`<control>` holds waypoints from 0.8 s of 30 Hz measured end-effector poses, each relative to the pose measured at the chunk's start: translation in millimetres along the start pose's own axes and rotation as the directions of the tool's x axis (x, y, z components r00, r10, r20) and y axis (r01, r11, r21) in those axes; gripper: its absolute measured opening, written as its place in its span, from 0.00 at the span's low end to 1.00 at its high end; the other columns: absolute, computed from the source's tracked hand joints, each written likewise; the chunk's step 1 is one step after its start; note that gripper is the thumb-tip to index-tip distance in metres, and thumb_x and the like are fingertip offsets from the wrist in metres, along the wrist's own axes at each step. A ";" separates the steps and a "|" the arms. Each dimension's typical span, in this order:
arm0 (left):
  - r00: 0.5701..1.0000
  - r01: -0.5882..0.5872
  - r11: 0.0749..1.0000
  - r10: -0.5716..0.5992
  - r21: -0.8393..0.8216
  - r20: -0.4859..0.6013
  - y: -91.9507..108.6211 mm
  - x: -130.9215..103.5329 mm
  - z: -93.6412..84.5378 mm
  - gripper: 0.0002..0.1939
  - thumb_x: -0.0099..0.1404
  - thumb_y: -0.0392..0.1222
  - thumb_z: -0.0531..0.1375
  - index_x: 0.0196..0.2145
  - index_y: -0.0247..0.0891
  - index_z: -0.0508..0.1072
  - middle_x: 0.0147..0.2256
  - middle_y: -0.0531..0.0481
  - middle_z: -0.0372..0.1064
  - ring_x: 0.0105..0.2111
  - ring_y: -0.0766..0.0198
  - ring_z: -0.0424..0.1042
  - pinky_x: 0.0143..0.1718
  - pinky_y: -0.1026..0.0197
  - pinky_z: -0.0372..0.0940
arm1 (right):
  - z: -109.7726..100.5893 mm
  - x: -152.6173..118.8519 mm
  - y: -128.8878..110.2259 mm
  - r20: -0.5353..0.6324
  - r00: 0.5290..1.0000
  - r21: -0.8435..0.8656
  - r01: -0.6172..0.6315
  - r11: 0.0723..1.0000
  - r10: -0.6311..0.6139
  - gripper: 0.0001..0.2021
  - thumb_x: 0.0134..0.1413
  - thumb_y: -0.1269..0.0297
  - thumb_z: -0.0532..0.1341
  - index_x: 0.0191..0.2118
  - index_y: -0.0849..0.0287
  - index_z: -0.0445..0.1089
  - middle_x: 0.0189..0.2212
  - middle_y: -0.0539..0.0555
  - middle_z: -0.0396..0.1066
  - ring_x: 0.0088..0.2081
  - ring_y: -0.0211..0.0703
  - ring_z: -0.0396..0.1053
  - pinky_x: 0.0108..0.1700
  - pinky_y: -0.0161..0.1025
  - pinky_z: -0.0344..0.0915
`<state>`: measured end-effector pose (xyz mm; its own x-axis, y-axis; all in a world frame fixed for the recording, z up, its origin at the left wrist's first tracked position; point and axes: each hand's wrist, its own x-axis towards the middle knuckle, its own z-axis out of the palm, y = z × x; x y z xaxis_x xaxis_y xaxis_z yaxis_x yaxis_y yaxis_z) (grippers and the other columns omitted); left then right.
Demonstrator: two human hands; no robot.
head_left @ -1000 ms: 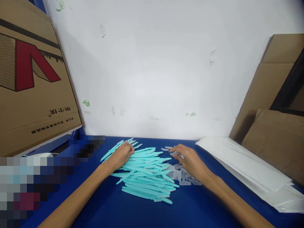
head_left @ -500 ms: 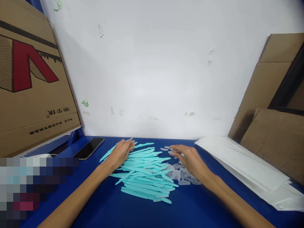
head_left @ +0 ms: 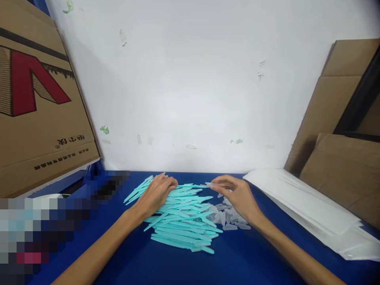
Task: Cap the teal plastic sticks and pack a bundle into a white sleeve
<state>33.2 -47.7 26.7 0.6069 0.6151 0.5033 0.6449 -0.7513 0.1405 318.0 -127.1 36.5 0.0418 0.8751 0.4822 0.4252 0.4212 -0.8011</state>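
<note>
My left hand [head_left: 160, 192] is closed above the far side of a pile of turquoise eyebrow razors [head_left: 184, 221]. Its fingers pinch one razor [head_left: 191, 186], whose tip points right. My right hand [head_left: 233, 194] pinches a small translucent blade cap [head_left: 208, 184] between thumb and fingers. Cap and razor tip meet between the two hands; how far the cap covers the tip is too small to tell. Below my right hand lies a heap of loose translucent caps [head_left: 227, 217], partly hidden by the fingers.
A blue table [head_left: 231, 257] carries everything. White flat sheets or bags [head_left: 308, 209] lie at the right, with cardboard [head_left: 341, 170] behind them. A large printed carton [head_left: 50, 130] stands at the left. A white wall [head_left: 190, 87] closes off the back. The lower left is pixelated.
My left hand has moved slightly right with a razor in its fingers. My right hand has lifted a cap from near the heap and brought it to the razor's tip.
</note>
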 end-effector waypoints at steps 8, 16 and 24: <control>1.000 -0.023 0.999 0.023 -0.043 -0.006 7.8 -0.9 -2.4 0.12 0.76 0.42 0.47 0.42 0.41 0.70 0.38 0.48 0.69 0.38 0.58 0.64 0.39 0.57 0.61 | 6.6 -3.6 1.6 0.055 0.998 0.008 0.036 0.999 -0.036 0.08 0.56 0.55 0.65 0.35 0.54 0.77 0.36 0.53 0.80 0.40 0.50 0.78 0.42 0.44 0.74; 0.989 -0.144 0.986 0.141 -0.089 -0.039 27.0 0.6 -8.5 0.14 0.75 0.38 0.49 0.48 0.39 0.73 0.36 0.45 0.73 0.38 0.57 0.65 0.36 0.57 0.62 | 20.3 -10.7 -7.4 0.008 1.000 0.115 0.012 0.993 -0.013 0.07 0.53 0.58 0.67 0.30 0.55 0.76 0.33 0.53 0.79 0.37 0.49 0.78 0.41 0.44 0.75; 0.967 -0.244 0.969 0.246 0.038 -0.061 25.4 0.2 -5.0 0.15 0.75 0.35 0.48 0.49 0.37 0.73 0.38 0.45 0.74 0.37 0.57 0.64 0.37 0.56 0.62 | 19.9 -11.7 -12.1 0.041 0.999 0.081 0.020 0.997 -0.024 0.07 0.55 0.57 0.65 0.32 0.55 0.76 0.34 0.53 0.78 0.36 0.48 0.78 0.38 0.42 0.75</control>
<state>47.4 -67.8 34.6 0.7170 0.3959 0.5738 0.4946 -0.8689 -0.0186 294.5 -137.7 33.5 -0.0057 0.8739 0.4861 0.3515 0.4568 -0.8172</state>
